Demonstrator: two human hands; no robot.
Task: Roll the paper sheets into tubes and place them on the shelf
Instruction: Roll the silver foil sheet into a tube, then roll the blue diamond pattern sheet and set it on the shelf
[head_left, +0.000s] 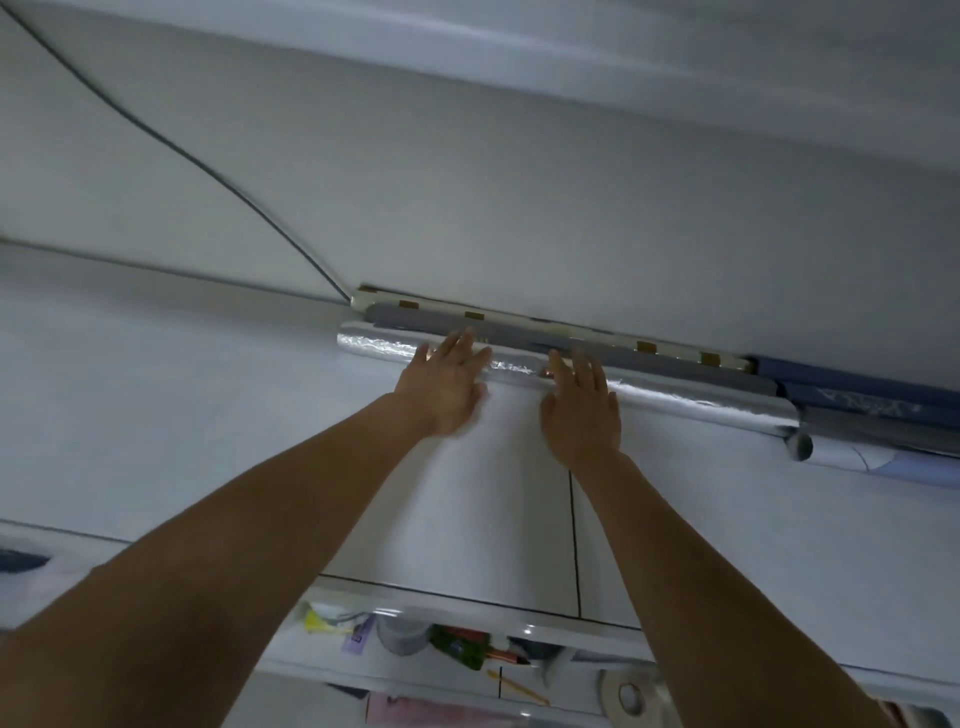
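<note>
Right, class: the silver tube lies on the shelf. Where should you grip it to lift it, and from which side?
Probably around mid-length, at two spaced points, from the near side. The silver tube is long and thin, so an end grip would likely let it sag. The grey roll lies close behind it, so only the near side is open.

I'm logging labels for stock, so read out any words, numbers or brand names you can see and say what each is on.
Nothing here can be read.
Blue roll: pale marks, too blurred to read.
Green packet, bottom of the view: print too small and blurred.
Purple label, left of it: blurred, unreadable.
Silver tube: no print showing.
</note>
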